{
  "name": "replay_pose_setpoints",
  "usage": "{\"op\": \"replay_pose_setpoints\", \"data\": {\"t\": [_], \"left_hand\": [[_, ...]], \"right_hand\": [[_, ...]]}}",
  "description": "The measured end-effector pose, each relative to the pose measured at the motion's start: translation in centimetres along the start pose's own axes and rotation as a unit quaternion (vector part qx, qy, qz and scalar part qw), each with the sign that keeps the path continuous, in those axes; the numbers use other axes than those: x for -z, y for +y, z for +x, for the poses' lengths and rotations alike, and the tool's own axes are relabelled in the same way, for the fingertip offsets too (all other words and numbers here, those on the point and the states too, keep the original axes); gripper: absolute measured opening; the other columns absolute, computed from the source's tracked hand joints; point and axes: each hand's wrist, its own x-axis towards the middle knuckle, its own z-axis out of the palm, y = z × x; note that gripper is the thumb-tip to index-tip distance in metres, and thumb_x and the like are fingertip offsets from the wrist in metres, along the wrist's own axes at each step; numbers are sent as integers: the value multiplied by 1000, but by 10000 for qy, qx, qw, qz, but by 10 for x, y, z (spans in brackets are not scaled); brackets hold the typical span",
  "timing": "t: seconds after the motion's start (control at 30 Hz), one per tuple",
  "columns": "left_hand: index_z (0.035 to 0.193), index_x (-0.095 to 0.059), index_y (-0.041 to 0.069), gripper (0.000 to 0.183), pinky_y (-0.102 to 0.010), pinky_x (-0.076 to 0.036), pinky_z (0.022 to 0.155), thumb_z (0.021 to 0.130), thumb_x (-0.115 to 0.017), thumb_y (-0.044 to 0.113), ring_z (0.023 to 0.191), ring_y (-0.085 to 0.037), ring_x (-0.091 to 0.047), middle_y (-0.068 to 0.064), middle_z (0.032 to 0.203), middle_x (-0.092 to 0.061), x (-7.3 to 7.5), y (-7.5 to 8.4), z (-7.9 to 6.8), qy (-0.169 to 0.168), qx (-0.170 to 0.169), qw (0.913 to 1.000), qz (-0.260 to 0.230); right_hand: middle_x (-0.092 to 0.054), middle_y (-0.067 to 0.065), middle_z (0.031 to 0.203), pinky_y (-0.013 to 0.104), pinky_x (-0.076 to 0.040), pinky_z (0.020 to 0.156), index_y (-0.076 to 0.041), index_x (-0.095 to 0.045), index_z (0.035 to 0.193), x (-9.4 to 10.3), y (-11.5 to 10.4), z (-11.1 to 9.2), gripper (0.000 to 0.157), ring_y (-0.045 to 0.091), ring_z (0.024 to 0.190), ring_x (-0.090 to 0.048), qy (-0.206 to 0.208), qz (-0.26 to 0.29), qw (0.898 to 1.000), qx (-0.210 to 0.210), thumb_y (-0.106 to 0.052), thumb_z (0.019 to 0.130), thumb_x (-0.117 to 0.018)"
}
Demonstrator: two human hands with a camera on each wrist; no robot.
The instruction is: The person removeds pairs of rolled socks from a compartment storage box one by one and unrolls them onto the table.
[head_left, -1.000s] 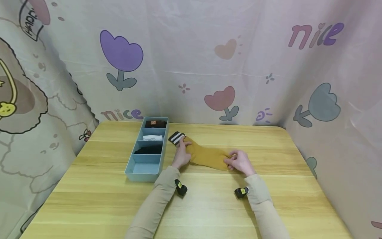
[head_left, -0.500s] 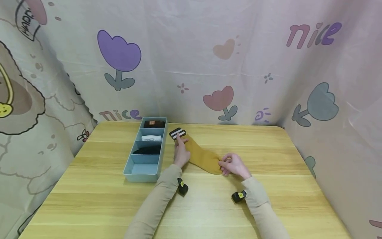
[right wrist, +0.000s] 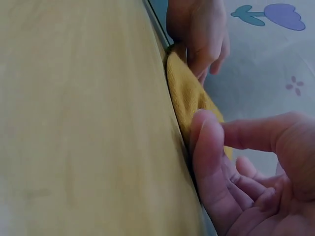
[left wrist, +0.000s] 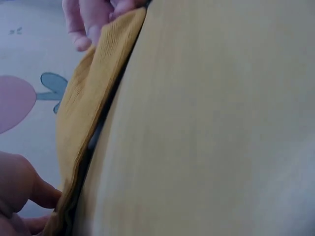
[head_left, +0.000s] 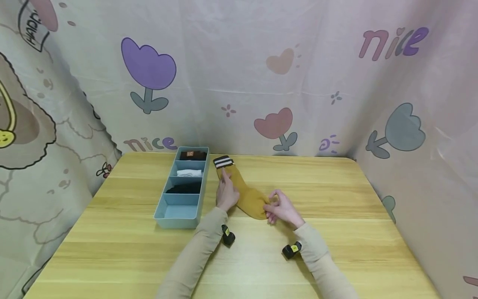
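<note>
A mustard-yellow sock [head_left: 246,191] with a black-and-white striped cuff [head_left: 223,162] lies aslant on the table, cuff away from the person. My left hand [head_left: 227,193] is at the leg part just below the cuff, index finger along the fabric. In the left wrist view its thumb and finger pinch the edge of the sock [left wrist: 93,108]. At the sock's near, toe end, my right hand [head_left: 282,210] pinches the fabric between thumb and index finger. The right wrist view shows the sock [right wrist: 184,91] bulging a little beyond those fingertips.
Left of the sock stands a blue-grey box [head_left: 204,195] with compartments in a row. Its farther ones hold a dark folded item [head_left: 192,155], a white folded item [head_left: 189,172] and a black one [head_left: 184,187]. A printed curtain [head_left: 209,83] hangs behind the wooden table [head_left: 257,265].
The sock has swung from lying mostly sideways to a steeper slant. My right hand has moved left and nearer with the toe end; my left hand has stayed near the cuff.
</note>
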Motion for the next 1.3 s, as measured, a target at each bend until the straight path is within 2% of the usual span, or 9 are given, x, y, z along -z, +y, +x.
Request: {"op": "replay_pose_setpoints", "data": {"t": [0.1,0.2,0.3,0.4,0.53,0.73,0.8,1.07,1.3], "left_hand": [[159,-3,-1,93,-48,-49,88,82,-55,-10,106,-39,-61,-13,157,-45,2,-3,6,-69,18,10000,-7],[159,-3,-2,94,-44,-47,79,80,-54,-12,94,-36,-59,-13,157,-45,6,-4,10,-140,12,9999,-81],[159,-5,-1,95,-45,-47,92,78,-55,-14,115,-38,-56,-17,157,-42,9,-5,14,-105,98,9996,-253],[159,-9,2,95,-52,-36,115,78,-55,-14,140,-43,-39,-24,157,-37,8,-4,16,150,272,9988,-388],[159,-15,5,90,-56,-20,124,81,-57,-8,147,-47,-25,-29,158,-30,6,-5,19,468,491,9976,-157],[156,-22,5,78,-57,-21,123,87,-57,1,146,-46,-28,-26,156,-35,5,-5,26,543,690,9959,228],[155,-25,5,74,-55,-22,123,88,-56,1,145,-44,-30,-24,153,-41,5,-5,27,574,731,9955,171],[146,-43,4,70,-52,-32,116,79,-59,-6,133,-46,-42,-26,142,-53,8,-6,28,1135,563,9915,-298],[144,-48,6,68,-52,-35,113,78,-59,-8,129,-44,-47,-21,144,-55,8,-9,30,1116,556,9904,-595]], "right_hand": [[-62,1,60,24,-48,44,3,-43,114,0,1,0,32,8,46,-56,-53,-256,9996,81,-6,94,-66],[-58,-4,58,19,-42,46,5,-55,112,3,1,4,29,3,47,-50,244,-642,9965,476,-8,91,-71],[-63,7,67,18,-43,54,8,-63,113,4,-8,4,31,4,57,-52,597,-902,9904,859,-5,88,-74],[-69,17,81,17,-47,63,10,-69,110,5,-6,9,28,5,68,-57,655,-1044,9869,1044,-4,86,-76],[-70,17,83,18,-51,61,9,-71,104,1,5,16,23,5,68,-60,593,-1034,9888,900,-1,83,-75],[-69,17,83,26,-55,52,7,-54,119,-8,3,14,37,12,57,-63,226,-444,9964,679,3,86,-70],[-67,16,81,26,-56,51,7,-52,120,-10,3,15,38,12,56,-63,185,-438,9961,741,4,86,-70],[-54,3,76,18,-48,54,7,-68,114,-14,2,18,32,6,63,-53,640,-730,9897,1055,6,82,-70],[-50,-2,75,17,-45,48,10,-68,113,-17,0,20,31,5,57,-50,524,-563,9958,487,3,83,-67]]}}
